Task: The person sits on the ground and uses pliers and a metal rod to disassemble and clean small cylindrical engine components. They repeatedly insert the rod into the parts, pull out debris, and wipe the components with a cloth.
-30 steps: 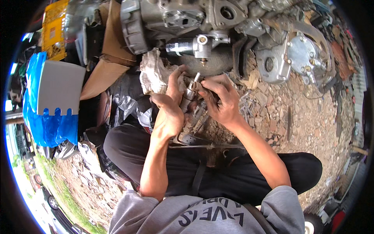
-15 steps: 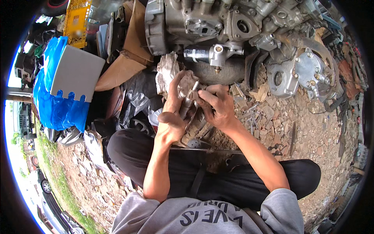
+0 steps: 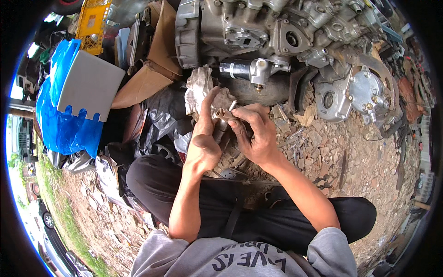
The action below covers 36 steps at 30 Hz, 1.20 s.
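Holding item: small tan metal tube [image 3: 223, 114], pinched between fingertips of left hand [image 3: 204, 138] and right hand [image 3: 254, 135]; crumpled rag [image 3: 199, 90] behind fingers, engine block [image 3: 258, 41] beyond.

The small part [image 3: 222, 114] pinched between the hands is dull tan-brown. Behind it the engine block [image 3: 258, 32] is silvery grey with darker grime, and a cylinder [image 3: 235, 69] on it is black. A crumpled rag [image 3: 199, 87] is off-white, stained brown. The plastic sheet [image 3: 64, 124] is bright blue, the board [image 3: 90, 85] on it pale grey, the crate [image 3: 93, 21] yellow. The trousers [image 3: 258, 217] are black; the sweatshirt [image 3: 194, 258] is grey with dark lettering.
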Each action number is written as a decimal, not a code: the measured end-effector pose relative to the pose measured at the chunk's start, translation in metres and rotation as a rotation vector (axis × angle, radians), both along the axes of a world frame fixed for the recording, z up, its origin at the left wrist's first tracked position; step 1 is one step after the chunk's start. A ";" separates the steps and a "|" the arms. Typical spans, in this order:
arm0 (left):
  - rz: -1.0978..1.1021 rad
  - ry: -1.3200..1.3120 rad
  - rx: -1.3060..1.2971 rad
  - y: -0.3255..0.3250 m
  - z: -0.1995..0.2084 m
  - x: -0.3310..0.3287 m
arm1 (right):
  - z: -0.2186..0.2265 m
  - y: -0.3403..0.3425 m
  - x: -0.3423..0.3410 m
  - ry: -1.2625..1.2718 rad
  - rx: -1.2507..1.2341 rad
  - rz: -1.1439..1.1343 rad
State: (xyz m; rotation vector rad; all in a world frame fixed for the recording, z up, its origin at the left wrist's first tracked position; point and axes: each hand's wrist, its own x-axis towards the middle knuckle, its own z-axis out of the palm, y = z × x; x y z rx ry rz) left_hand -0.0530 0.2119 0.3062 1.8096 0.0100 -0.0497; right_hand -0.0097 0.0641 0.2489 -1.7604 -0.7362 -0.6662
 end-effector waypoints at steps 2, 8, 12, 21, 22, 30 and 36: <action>0.008 -0.064 0.003 0.000 -0.004 0.002 | 0.003 0.000 0.000 -0.003 -0.023 -0.021; 0.014 -0.137 0.029 0.004 -0.014 0.005 | 0.000 -0.001 0.000 -0.040 -0.029 0.041; -0.022 -0.089 0.012 0.000 -0.007 0.000 | -0.015 -0.011 0.006 -0.105 -0.021 0.041; -0.024 -0.116 0.008 -0.010 -0.001 -0.002 | -0.024 -0.020 0.011 -0.110 -0.017 0.024; -0.024 -0.120 0.017 -0.010 -0.002 -0.003 | -0.019 -0.018 0.009 -0.114 -0.024 0.029; -0.056 -0.111 0.001 -0.015 -0.005 0.000 | -0.021 -0.020 0.013 -0.185 -0.057 0.012; -0.062 -0.071 0.036 -0.015 -0.004 0.005 | -0.034 -0.032 0.022 -0.191 -0.064 -0.013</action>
